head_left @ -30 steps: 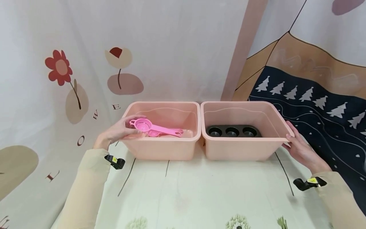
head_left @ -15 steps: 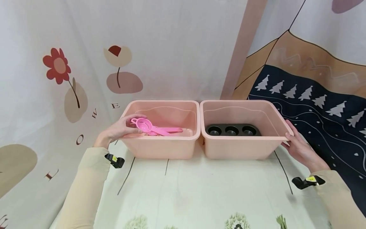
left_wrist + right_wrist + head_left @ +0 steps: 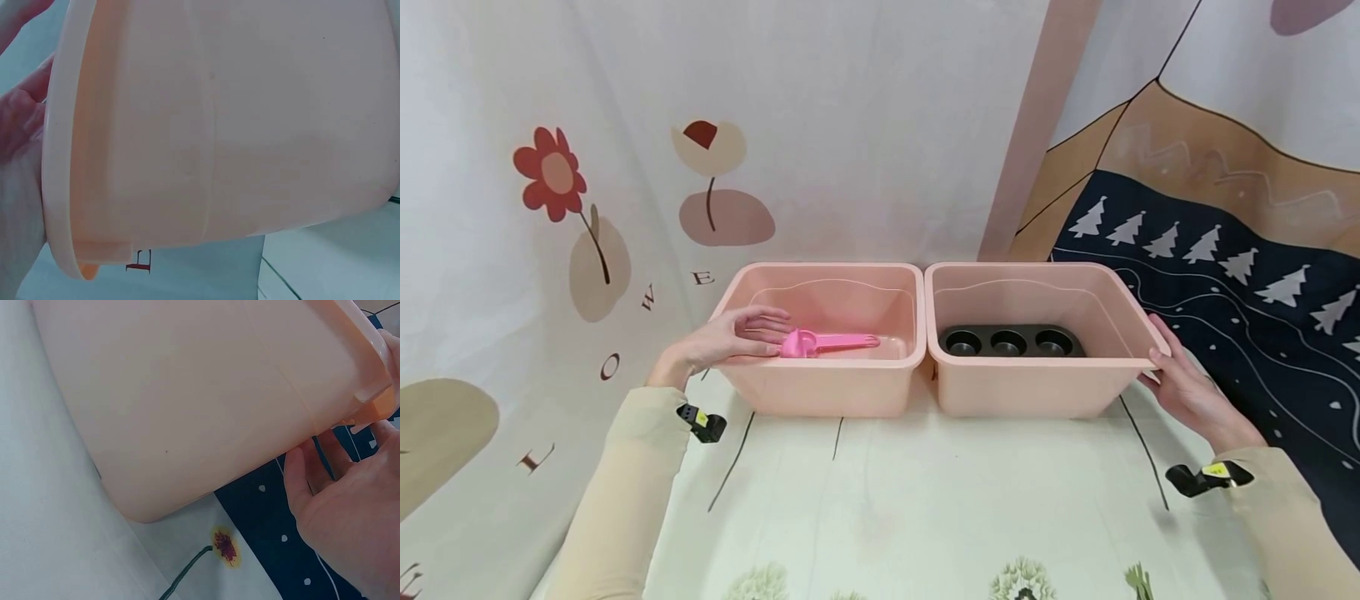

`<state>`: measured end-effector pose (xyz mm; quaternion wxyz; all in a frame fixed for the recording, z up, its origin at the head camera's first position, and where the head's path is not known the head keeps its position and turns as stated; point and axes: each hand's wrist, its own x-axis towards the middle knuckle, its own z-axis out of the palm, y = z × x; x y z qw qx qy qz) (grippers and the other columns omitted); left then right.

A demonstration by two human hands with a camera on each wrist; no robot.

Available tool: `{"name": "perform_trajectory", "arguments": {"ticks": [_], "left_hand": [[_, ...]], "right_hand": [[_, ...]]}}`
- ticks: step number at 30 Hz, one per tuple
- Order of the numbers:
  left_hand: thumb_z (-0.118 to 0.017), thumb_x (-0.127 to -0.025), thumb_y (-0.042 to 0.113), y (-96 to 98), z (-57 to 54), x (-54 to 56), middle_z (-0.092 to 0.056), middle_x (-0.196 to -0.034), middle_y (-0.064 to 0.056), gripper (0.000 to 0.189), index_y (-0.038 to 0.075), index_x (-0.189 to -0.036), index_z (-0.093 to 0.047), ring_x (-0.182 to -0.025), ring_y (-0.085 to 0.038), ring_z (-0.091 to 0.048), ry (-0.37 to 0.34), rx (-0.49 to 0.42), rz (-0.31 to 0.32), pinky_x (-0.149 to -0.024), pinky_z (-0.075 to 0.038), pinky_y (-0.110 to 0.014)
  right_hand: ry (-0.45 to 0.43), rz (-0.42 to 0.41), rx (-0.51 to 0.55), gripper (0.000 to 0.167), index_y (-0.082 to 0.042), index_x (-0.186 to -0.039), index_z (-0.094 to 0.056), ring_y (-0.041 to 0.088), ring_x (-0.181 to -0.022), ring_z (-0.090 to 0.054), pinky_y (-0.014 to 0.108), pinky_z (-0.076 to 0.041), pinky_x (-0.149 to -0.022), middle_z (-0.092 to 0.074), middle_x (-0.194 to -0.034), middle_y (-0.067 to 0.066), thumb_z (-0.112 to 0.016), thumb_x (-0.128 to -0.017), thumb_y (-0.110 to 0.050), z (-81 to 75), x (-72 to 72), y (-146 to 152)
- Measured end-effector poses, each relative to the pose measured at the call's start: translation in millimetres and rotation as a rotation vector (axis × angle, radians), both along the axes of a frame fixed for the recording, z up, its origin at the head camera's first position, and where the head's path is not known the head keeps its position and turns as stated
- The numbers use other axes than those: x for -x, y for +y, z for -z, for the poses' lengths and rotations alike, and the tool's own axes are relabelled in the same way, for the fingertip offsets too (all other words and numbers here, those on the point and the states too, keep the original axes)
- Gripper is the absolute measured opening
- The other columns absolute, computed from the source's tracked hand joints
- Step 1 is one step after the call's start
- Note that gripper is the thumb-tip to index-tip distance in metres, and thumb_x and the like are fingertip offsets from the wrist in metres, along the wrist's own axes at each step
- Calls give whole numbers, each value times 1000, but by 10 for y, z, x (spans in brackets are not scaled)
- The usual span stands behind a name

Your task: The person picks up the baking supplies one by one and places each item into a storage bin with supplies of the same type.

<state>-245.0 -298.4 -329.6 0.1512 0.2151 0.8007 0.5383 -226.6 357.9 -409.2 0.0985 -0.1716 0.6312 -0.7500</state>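
In the head view my left hand [image 3: 748, 333] reaches over the left end of the left pink bin [image 3: 827, 387], its fingers fairly straight. Just beyond its fingertips, pink measuring spoons [image 3: 831, 342] lie on the bin's floor, partly hidden by the hand and the front rim. My right hand [image 3: 1198, 396] grips the front right corner of the right pink bin [image 3: 1022, 387] by its rim; the right wrist view shows fingers against the bin's outer wall [image 3: 187, 406]. A dark muffin pan [image 3: 1011, 342] with several cups lies inside that bin.
The two bins stand side by side, rims nearly touching, on a pale cloth-covered table [image 3: 880, 500]. Behind them hangs a printed white curtain [image 3: 865, 133]. A navy cloth with white trees [image 3: 1247, 317] lies at the right.
My left hand has let go of the measuring spoons, which dropped onto the left bin's floor. Its fingers have straightened. My right hand keeps its grip on the right bin.
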Motion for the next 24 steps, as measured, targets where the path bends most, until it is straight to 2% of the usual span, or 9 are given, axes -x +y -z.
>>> {"name": "perform_trajectory", "arguments": {"ticks": [7,14,19,24], "left_hand": [[-65,-90,2,-24,-50,-42,-50,-137,-19,54,-1,-138,-42,-125,-39,-46,25,-18,-36,-94,-47,-30],[-64,-92,5,-13,-130,-103,-54,-133,-15,49,0,-138,-45,-120,-29,-53,75,-24,-27,-94,-47,-32],[-64,-93,6,-35,-166,-203,-57,-131,-13,47,4,-137,-48,-122,-30,-52,112,-6,-54,-95,-47,-31],[-60,-94,4,-112,-174,-317,-58,-130,-13,44,3,-137,-48,-120,-31,-54,143,3,-41,-93,-48,-32]], "right_hand": [[-7,2,-2,61,-41,-153,2,13,-133,-11,17,-27,-95,-3,-151,-3,-30,-107,-19,-3,8,-48],[-14,17,7,61,-40,-153,3,14,-132,-11,17,-27,-95,-5,-150,-4,-30,-107,-19,-2,0,-57],[-12,21,34,61,-40,-153,2,12,-132,-11,17,-26,-94,-6,-148,-5,-30,-107,-19,14,-9,-37],[6,24,24,61,-39,-154,2,13,-133,-10,17,-26,-94,-2,-150,-2,-30,-107,-18,29,-7,-10]]}}
